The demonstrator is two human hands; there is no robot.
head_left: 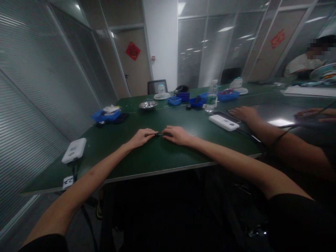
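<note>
Over the middle of the green table, my left hand (143, 137) is closed, its fingers pinched on one end of a small dark object (158, 134). Facing it from the right, my right hand (176, 135) has its fingers curled on a thin dark tool (166, 134), whose narrow tip reaches toward the left fingertips. Both hands rest low at the table surface, a small gap apart. The object and tool are too small and dark to identify.
Behind stand a metal bowl (148, 105), blue trays (174, 100) and a water bottle (211, 96). White power banks (224, 123) lie right and far left. Another person's hand (244, 113) rests by a laptop at right; a person sits farther back. The table edge (162, 172) is near.
</note>
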